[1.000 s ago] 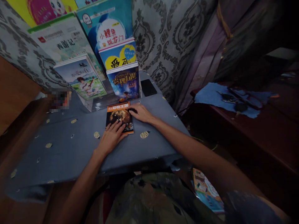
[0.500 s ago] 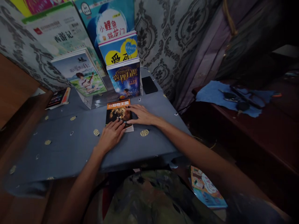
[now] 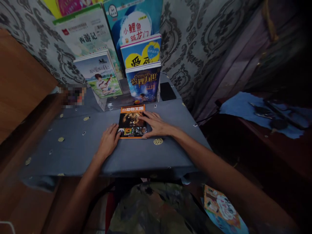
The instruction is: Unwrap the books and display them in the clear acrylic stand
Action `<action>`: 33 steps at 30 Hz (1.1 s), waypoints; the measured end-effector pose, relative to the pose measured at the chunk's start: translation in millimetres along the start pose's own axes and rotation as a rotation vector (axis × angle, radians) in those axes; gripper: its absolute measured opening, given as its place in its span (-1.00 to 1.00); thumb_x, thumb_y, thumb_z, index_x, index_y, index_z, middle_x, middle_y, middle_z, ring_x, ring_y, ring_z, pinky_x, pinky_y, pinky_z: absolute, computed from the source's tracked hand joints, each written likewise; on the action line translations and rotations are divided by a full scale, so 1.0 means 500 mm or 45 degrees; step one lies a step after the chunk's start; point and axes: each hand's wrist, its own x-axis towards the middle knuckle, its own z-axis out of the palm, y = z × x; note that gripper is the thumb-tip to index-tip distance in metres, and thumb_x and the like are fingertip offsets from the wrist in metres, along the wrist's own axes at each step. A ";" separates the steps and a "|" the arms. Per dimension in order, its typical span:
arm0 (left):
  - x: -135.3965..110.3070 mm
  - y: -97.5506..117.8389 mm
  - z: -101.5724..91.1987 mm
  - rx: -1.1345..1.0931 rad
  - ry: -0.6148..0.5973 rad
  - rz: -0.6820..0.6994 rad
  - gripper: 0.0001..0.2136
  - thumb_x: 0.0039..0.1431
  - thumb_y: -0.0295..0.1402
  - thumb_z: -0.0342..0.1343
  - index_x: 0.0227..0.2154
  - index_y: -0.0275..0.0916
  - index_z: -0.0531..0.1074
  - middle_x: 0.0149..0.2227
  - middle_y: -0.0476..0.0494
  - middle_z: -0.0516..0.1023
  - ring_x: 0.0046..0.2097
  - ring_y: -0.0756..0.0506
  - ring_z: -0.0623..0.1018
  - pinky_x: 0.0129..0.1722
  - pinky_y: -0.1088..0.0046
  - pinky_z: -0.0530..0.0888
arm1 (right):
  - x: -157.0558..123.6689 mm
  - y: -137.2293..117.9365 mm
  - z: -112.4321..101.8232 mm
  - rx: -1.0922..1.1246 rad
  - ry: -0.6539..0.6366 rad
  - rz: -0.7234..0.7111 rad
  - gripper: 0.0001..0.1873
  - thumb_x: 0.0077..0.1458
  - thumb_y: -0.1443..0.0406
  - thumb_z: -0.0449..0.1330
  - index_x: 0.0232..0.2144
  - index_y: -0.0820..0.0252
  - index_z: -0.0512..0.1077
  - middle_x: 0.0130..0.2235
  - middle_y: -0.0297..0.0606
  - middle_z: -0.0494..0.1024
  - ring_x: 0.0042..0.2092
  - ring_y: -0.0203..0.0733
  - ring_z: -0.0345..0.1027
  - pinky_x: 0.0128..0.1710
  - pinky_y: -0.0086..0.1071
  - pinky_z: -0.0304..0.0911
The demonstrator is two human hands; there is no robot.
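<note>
A small book (image 3: 131, 121) with a lion on its black and orange cover lies shut and flat on the cloth-covered table (image 3: 136, 152). Against its lower left edge rests my left hand (image 3: 108, 139), fingers stretched out. My right hand (image 3: 158, 125) is at the book's right side, thumb and fingers spread, the fingertips reaching onto the cover's edge. Neither hand lifts the book. Just behind it stands a clear display rack holding a dark blue book (image 3: 143, 83) and a book with a guitar player (image 3: 101, 76).
Taller picture books (image 3: 85, 35) lean at the back by the patterned curtain (image 3: 185, 35). A black phone (image 3: 167, 91) lies right of the rack. On a dark red surface to the right, glasses lie on a blue cloth (image 3: 236, 109). Another book (image 3: 224, 208) is low beside my lap.
My left hand has slid off the cover to the book's left edge, uncovering the lower pictures. The cover now lies flat over the white page edge that showed below. The view has shifted left.
</note>
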 end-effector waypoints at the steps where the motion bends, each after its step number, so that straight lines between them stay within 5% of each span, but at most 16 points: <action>1: -0.004 -0.002 0.003 0.027 -0.014 -0.013 -0.58 0.43 -0.22 -0.16 0.20 -0.29 0.35 0.25 -0.36 0.43 0.29 -0.25 0.40 0.28 0.04 0.35 | 0.000 -0.001 0.000 -0.004 -0.008 0.007 0.13 -0.08 -0.24 0.34 0.41 -0.05 0.06 0.49 -0.08 -0.10 0.48 0.31 -0.30 0.40 0.25 -0.33; 11: 0.026 -0.002 0.019 0.117 -0.093 0.013 -0.57 0.41 -0.29 -0.15 0.24 -0.31 0.30 0.28 -0.37 0.39 0.32 -0.24 0.37 0.29 0.08 0.32 | 0.000 -0.001 0.003 -0.040 -0.010 0.005 0.10 -0.09 -0.22 0.36 0.40 -0.08 0.10 0.49 -0.08 -0.09 0.48 0.28 -0.27 0.40 0.26 -0.31; 23: 0.198 -0.043 0.054 0.094 -0.196 0.002 -0.57 0.41 -0.28 -0.09 0.27 -0.28 0.26 0.32 -0.37 0.33 0.31 -0.23 0.35 0.26 0.09 0.31 | -0.003 -0.014 -0.009 -0.041 -0.051 0.035 0.06 -0.08 -0.21 0.36 0.37 0.00 0.17 0.48 0.02 -0.09 0.48 0.25 -0.29 0.40 0.23 -0.32; 29: 0.215 -0.021 0.048 0.224 -0.142 -0.011 -0.63 0.40 -0.29 -0.06 0.18 -0.27 0.35 0.27 -0.37 0.37 0.30 -0.28 0.34 0.22 0.03 0.34 | -0.001 -0.018 -0.013 -0.037 -0.066 0.040 0.07 -0.09 -0.23 0.35 0.37 0.01 0.18 0.48 0.04 -0.07 0.48 0.26 -0.29 0.39 0.26 -0.30; 33: 0.229 0.019 0.053 0.304 -0.121 0.140 -0.66 0.38 -0.42 -0.10 0.12 -0.24 0.43 0.28 -0.38 0.35 0.32 -0.32 0.30 0.24 -0.07 0.30 | -0.002 -0.018 -0.013 -0.033 -0.022 0.012 0.06 -0.10 -0.21 0.38 0.36 -0.02 0.19 0.48 0.02 -0.05 0.47 0.26 -0.24 0.39 0.26 -0.27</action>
